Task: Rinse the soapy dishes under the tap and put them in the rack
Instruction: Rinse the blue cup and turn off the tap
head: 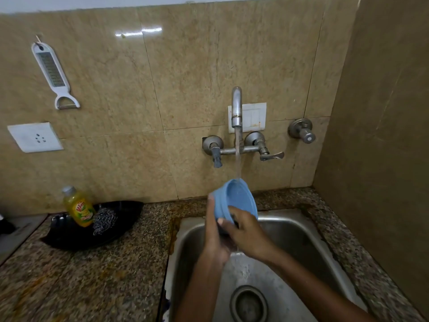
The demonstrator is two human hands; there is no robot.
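1. Tiled wall (97, 94) fills the top two thirds of the frame; speckled stone counter (88, 270) runs along the bottom left and down the right edge.
2. Steel sink (292, 233) sits bottom centre-right, drain (248, 303) near the bottom edge. No other dishes visible in it. No rack in frame.
3. Black tray (69, 238) on the counter, centre left, holds a soap bottle (79, 206) and a steel scrubber (104, 220). Grater (52, 70) hangs upper left, socket (34, 137) below it.
4. Tap (236, 108) at centre is running; the stream lands on the top rim of the blue bowl (239, 196).
5. Bowl is held tilted above the sink's back edge, opening facing the camera.
6. Left hand (214, 231) grips the bowl's outer wall. Right hand (246, 231) has fingers curled over the lower rim, grasping it.
7. Step: rinsing, probably mid-way. Next: turn the bowl so water reaches every side, then find the rack off-frame.
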